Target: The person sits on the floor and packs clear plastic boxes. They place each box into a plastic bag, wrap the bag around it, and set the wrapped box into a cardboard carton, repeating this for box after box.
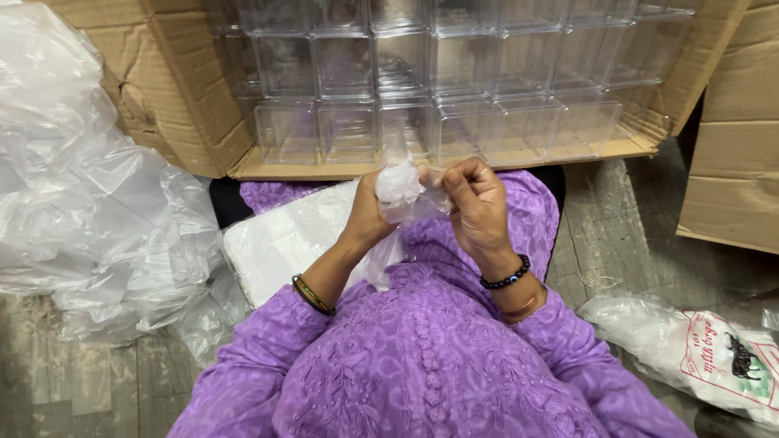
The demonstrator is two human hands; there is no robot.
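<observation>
Plastic bag (399,195), thin and clear w/ something white bunched inside, sits between both hands above the lap, its tail hanging down past the left wrist. Left hand (367,212) is closed round it from the side, right hand (475,203) pinches its top edge w/ curled fingers; contents too crumpled to make out. Behind, clear boxes (454,81) fill a cardboard carton (174,97), cut off at the top.

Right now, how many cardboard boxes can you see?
2: one big open cardboard box of clear containers ahead of the hands; another box at right, partly cut off.
</observation>
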